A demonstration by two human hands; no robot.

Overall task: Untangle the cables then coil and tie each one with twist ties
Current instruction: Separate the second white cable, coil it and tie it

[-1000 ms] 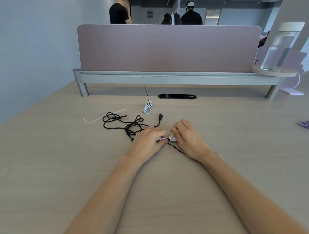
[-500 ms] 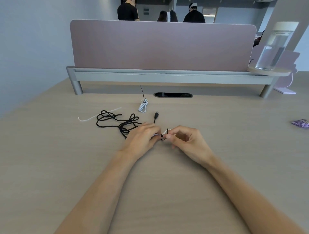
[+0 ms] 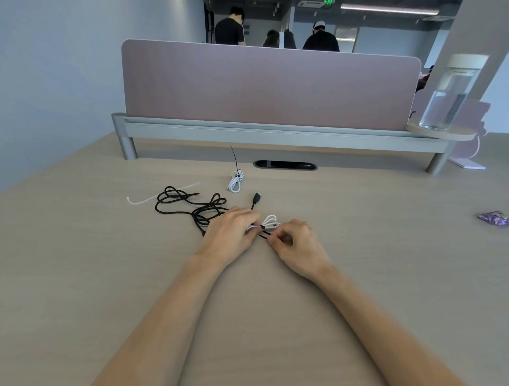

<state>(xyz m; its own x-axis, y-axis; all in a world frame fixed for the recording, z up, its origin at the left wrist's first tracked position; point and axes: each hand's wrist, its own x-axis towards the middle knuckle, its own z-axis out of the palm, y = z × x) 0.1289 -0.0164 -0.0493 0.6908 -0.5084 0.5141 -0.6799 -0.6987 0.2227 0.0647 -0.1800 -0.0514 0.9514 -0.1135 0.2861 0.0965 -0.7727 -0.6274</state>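
My left hand (image 3: 231,234) held the little white cable (image 3: 270,222) with curled fingers, near the middle of the desk (image 3: 358,248). My right hand (image 3: 296,245) pinched the ends of the black tie (image 3: 265,235) wrapped round it. The messy black cable (image 3: 192,205) lay just left of my left hand. Another white cable (image 3: 235,183), tied up, sat farther back. A green sign (image 3: 328,2) up high was too small to read.

pale wood-grain tabletop (image 3: 82,275), dusty pink divider panel (image 3: 270,88), black tangled cable (image 3: 190,205), white coiled cable (image 3: 271,221), purple wrapper (image 3: 493,219).
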